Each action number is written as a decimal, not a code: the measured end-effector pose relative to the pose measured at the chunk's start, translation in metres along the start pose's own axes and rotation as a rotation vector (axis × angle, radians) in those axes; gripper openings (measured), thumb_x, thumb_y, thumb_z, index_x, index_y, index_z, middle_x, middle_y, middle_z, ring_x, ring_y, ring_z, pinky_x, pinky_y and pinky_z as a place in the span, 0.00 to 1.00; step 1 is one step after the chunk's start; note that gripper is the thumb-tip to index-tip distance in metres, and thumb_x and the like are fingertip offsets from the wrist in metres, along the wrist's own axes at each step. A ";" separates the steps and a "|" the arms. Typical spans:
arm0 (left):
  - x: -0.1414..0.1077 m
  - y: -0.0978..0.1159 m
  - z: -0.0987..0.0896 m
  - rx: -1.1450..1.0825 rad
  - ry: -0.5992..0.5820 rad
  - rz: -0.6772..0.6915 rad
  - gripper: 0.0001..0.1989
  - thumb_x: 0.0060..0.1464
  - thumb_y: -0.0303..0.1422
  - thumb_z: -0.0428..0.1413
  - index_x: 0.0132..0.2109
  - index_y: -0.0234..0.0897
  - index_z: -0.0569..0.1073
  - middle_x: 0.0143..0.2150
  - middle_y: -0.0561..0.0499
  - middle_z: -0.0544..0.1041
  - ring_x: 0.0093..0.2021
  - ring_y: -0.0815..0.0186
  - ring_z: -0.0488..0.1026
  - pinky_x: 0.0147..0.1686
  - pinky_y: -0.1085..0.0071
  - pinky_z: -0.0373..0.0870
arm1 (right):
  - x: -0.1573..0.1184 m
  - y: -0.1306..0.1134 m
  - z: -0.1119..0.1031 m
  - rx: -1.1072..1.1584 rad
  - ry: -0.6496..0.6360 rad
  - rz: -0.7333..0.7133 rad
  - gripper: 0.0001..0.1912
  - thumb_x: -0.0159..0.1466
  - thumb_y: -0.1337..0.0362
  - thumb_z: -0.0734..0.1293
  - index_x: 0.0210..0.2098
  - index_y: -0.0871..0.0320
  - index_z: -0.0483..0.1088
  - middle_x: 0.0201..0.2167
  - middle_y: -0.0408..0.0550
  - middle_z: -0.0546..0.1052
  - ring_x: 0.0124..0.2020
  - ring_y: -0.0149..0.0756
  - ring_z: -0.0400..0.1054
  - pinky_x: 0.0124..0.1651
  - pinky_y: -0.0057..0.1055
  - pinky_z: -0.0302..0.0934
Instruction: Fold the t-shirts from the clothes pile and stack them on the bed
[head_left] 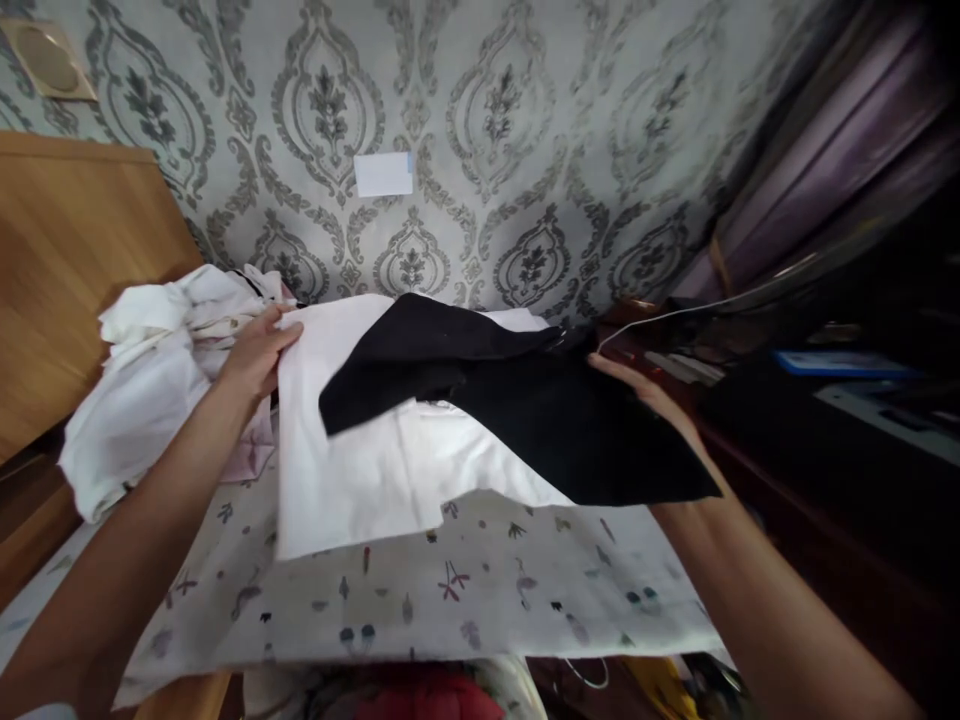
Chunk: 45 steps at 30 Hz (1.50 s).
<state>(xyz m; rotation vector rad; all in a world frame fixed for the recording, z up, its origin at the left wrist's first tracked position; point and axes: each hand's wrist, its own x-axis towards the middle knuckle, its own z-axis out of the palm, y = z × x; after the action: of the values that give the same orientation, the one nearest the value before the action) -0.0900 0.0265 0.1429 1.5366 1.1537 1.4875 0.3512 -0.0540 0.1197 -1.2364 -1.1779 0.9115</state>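
Observation:
A black-and-white garment (360, 480) is stretched out in the air between my hands, just above a patterned cloth. Its left part is white and its right part black, with a black flap (420, 350) folded across the white. Whether it is one piece or two, I cannot tell. My left hand (262, 350) pinches the white part at its upper left edge. At the other end, my right hand (645, 385) holds the black part by its upper right edge; most of those fingers are hidden by the fabric.
A white cloth with small printed figures (450, 590) covers the surface below. White clothes (142, 370) are heaped at the left beside a wooden panel (82, 260). Dark clutter and a white cable (675, 313) are at the right. Red fabric (435, 695) lies below the front edge.

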 end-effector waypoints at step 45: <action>-0.119 -0.032 0.150 1.086 -1.003 0.486 0.11 0.61 0.37 0.55 0.46 0.41 0.78 0.40 0.40 0.77 0.41 0.47 0.74 0.36 0.55 0.70 | 0.045 0.104 0.086 -0.907 -0.182 -0.281 0.15 0.66 0.69 0.61 0.47 0.54 0.76 0.41 0.50 0.80 0.43 0.42 0.72 0.47 0.34 0.63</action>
<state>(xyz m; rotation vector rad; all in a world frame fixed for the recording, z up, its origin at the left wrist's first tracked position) 0.0605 -0.0577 0.0539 2.9229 0.9555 -0.0038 0.2848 0.0225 0.0197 -1.6384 -1.9658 0.2528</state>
